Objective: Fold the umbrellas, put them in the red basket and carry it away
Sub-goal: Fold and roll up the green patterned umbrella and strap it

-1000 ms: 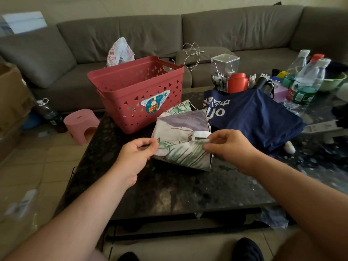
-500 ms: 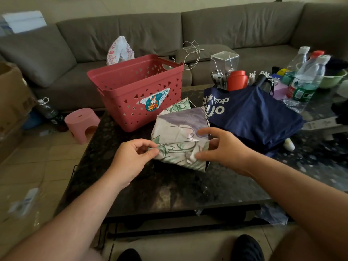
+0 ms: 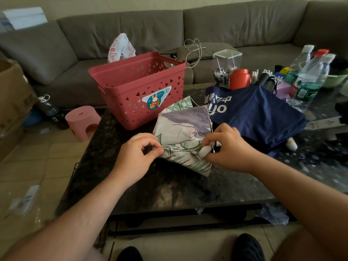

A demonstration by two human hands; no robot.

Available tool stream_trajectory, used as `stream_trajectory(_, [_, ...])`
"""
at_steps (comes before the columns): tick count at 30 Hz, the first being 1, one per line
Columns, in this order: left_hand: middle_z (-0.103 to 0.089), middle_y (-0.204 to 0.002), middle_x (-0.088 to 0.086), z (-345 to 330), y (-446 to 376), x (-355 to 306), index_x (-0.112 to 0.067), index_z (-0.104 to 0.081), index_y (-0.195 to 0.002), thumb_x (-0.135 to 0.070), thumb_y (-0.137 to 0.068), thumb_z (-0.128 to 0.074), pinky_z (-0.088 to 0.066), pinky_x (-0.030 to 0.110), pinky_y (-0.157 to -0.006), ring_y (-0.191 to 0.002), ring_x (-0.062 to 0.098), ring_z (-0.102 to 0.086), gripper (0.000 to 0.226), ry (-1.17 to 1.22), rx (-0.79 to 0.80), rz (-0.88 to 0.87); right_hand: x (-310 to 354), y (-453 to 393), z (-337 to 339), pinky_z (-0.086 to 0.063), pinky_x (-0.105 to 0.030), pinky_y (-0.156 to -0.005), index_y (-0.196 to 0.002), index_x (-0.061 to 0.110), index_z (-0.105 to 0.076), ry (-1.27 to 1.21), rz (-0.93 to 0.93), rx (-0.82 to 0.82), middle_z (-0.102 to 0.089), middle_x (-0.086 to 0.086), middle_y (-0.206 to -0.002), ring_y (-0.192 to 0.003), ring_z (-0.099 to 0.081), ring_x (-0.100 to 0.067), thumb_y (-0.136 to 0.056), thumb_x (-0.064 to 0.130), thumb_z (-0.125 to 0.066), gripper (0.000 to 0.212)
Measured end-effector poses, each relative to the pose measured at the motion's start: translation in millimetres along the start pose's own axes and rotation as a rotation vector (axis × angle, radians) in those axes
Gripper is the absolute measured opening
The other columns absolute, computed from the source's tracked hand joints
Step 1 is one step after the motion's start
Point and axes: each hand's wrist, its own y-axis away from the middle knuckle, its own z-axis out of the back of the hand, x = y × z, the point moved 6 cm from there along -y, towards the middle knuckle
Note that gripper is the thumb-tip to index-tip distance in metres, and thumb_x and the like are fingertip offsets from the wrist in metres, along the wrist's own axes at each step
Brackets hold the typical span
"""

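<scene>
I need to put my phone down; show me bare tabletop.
Bare table lies along the near edge, in front of the floral umbrella that both hands hold, and on the left between the table's left edge and the red basket. The far right is crowded: navy umbrella, bottles.

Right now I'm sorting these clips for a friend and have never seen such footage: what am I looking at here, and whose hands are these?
No machine here: a person wears a camera on the head, looking down at their own bare arms. The left hand and right hand both pinch the near edge of a floral-print umbrella, lying on a dark stone coffee table. Behind it stands an empty red basket. To the right lies a navy umbrella with white lettering. Plastic water bottles and an orange cup crowd the far right corner. A grey sofa sits beyond.
</scene>
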Motion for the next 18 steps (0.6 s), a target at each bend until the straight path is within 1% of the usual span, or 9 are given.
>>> stream_trajectory(3, [-0.073,-0.104,-0.022,-0.6,-2.2,3.5,-0.033,-0.077,-0.088,-0.025,-0.089,-0.082,-0.051,0.024,-0.092,-0.106,0.001,-0.066,0.010,-0.011,-0.011,0.008,11.9,2.5,17.7,-0.045,-0.053,-0.090,-0.077,0.049,-0.056,0.085,0.113,-0.043,-0.040,0.011,-0.114,-0.112,-0.038,-0.023,-0.076,0.029,-0.079,0.030])
stream_trajectory(5, [-0.074,-0.100,-0.019,-1.3,-4.1,10.1,-0.037,-0.076,-0.092,-0.032,-0.091,-0.080,-0.057,0.037,-0.091,-0.101,0.005,-0.067,0.006,-0.005,-0.008,0.046,31.1,8.3,27.2,-0.045,-0.049,-0.085,-0.069,0.047,-0.048,0.095,0.293,-0.008,-0.046,0.021,-0.108,-0.109,-0.043,-0.016,-0.073,0.033,-0.077,0.033])
stream_trajectory(6, [-0.074,-0.098,-0.017,-1.9,-5.0,11.7,-0.039,-0.076,-0.092,-0.035,-0.091,-0.080,-0.057,0.040,-0.088,-0.098,0.007,-0.068,0.006,-0.002,-0.007,0.061,41.1,13.3,28.5,-0.046,-0.044,-0.080,-0.068,0.044,-0.047,0.076,0.368,0.035,-0.050,0.022,-0.100,-0.099,-0.048,-0.012,-0.072,0.036,-0.076,0.030])
stream_trajectory(8, [-0.073,-0.092,-0.012,-2.2,-7.4,12.7,-0.041,-0.075,-0.090,-0.037,-0.091,-0.080,-0.057,0.039,-0.082,-0.089,0.009,-0.067,0.006,0.002,-0.009,0.081,56.3,23.7,26.3,-0.048,-0.037,-0.070,-0.075,0.040,-0.052,0.048,0.405,0.173,-0.056,0.018,-0.082,-0.080,-0.055,-0.005,-0.072,0.041,-0.082,0.030])
stream_trajectory(10, [-0.072,-0.084,-0.008,-2.4,-9.0,11.2,-0.039,-0.074,-0.086,-0.032,-0.090,-0.081,-0.055,0.035,-0.074,-0.077,0.009,-0.063,0.011,0.009,-0.006,0.075,62.9,35.2,16.7,-0.053,-0.035,-0.072,-0.085,0.036,-0.065,-0.046,0.335,0.405,-0.067,0.011,-0.080,-0.077,-0.064,-0.006,-0.070,0.054,-0.089,0.034])
stream_trajectory(12, [-0.073,-0.081,-0.008,-3.0,-9.3,9.3,-0.037,-0.075,-0.085,-0.026,-0.090,-0.082,-0.055,0.033,-0.072,-0.074,0.010,-0.064,0.014,0.032,0.008,0.067,66.6,42.3,18.2,-0.057,-0.038,-0.077,-0.091,0.023,-0.077,-0.308,0.266,0.549,-0.075,-0.001,-0.082,-0.078,-0.071,-0.014,-0.073,0.072,-0.077,0.052])
stream_trajectory(14, [-0.076,-0.088,-0.015,-3.1,-8.8,8.9,-0.037,-0.077,-0.089,-0.024,-0.090,-0.082,-0.058,0.031,-0.080,-0.083,0.006,-0.070,0.014,0.065,0.017,0.072,56.4,35.2,27.7,-0.053,-0.036,-0.073,-0.085,0.014,-0.079,-0.483,0.191,0.468,-0.073,-0.010,-0.074,-0.070,-0.067,-0.022,-0.079,0.081,-0.064,0.068])
stream_trajectory(16, [-0.077,-0.094,-0.019,-2.6,-7.7,8.2,-0.040,-0.079,-0.092,-0.024,-0.090,-0.083,-0.059,0.030,-0.086,-0.089,0.002,-0.072,0.017,0.075,0.015,0.073,35.3,22.6,30.0,-0.046,-0.035,-0.069,-0.076,0.016,-0.074,-0.498,0.083,0.311,-0.066,-0.016,-0.067,-0.064,-0.058,-0.021,-0.088,0.071,-0.064,0.057])
stream_trajectory(18, [-0.077,-0.093,-0.020,-1.9,-6.6,8.3,-0.041,-0.079,-0.092,-0.025,-0.089,-0.083,-0.060,0.030,-0.086,-0.089,0.002,-0.072,0.016,0.065,0.006,0.078,12.5,17.1,19.6,-0.045,-0.038,-0.067,-0.080,0.014,-0.066,-0.430,-0.053,0.248,-0.065,-0.018,-0.070,-0.062,-0.055,-0.018,-0.091,0.053,-0.073,0.041])
